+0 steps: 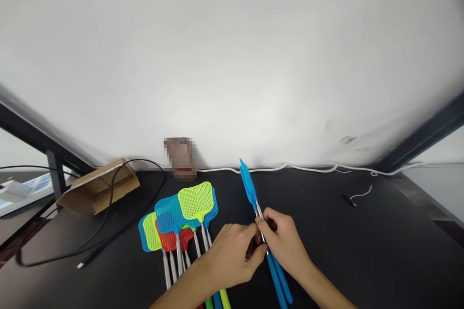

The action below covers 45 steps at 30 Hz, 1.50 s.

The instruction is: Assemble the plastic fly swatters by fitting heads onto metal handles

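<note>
Two blue fly swatters (248, 182) with silver shafts lie together, their heads edge-on and pointing towards the wall. My left hand (234, 256) is closed, its thumb and fingers pinching the shafts just above the blue handles. Slightly higher, my right hand (283, 237) also grips the shafts between thumb and bent fingers. The fingers partly hide the metal. Beside my left forearm lies an overlapping pile of several fly swatters, among them a yellow-green one (196, 201), a blue one (168, 215) and a red one (167, 241). My left arm covers part of their shafts and handles.
The black table (362, 251) meets a white wall (253, 67). An open cardboard box (105, 186) and a black cable (105, 219) lie at the left. A blurred-out item (182, 158) leans on the wall. A white cord (308, 168) runs along the back edge.
</note>
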### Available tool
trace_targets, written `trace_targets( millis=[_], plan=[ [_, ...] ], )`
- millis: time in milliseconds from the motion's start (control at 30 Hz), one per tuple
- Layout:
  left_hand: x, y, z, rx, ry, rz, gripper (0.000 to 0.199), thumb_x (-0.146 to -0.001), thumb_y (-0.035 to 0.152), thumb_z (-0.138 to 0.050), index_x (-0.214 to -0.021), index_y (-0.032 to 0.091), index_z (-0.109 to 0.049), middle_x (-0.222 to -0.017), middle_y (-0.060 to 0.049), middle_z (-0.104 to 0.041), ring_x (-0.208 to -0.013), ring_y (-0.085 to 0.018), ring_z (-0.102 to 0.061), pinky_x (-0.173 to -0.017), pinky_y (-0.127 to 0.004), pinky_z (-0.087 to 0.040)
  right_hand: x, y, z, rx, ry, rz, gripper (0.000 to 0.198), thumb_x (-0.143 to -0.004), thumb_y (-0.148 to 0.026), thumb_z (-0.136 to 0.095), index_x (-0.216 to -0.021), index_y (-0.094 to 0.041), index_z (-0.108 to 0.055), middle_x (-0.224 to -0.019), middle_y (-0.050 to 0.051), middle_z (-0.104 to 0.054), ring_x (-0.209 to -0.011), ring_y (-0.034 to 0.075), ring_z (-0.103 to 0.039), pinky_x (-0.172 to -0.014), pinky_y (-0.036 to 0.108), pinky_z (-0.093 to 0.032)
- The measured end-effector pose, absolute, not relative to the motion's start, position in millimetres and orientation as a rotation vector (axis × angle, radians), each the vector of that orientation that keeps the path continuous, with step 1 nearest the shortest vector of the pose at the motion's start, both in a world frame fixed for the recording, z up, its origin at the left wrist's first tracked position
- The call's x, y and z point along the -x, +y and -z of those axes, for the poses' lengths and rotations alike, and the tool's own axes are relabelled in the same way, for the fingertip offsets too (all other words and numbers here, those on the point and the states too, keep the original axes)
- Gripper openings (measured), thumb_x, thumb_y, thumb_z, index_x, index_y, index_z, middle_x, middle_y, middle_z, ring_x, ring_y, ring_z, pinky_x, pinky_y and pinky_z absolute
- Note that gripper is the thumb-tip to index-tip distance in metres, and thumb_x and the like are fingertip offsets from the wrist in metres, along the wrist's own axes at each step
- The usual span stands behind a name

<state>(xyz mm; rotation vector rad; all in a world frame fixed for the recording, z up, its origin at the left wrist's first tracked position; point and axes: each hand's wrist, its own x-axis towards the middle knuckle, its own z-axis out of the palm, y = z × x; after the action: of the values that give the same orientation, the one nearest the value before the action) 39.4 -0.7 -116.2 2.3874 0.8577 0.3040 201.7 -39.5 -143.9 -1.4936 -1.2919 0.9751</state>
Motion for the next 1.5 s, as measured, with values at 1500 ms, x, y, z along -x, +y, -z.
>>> trace_targets(
  millis=[1500],
  plan=[
    [-35,7,115,-1.297,0.589,-0.814,0.039,-0.093,0.053,-0.062,-0.084,0.014,-0.064,-0.065,0.001,-0.051,-0.057,-0.010,-0.047,-0.056,-0.023,-0.037,-188,-88,125,1.115,-1.034,-1.773,0.049,-0.100,-0.066,-0.042,-0.080,-0.021,-0.045,-0.060,-0.008,-0.028,-0.048,0.006,-0.018,-0.043,0.022,-0.014]
  ],
)
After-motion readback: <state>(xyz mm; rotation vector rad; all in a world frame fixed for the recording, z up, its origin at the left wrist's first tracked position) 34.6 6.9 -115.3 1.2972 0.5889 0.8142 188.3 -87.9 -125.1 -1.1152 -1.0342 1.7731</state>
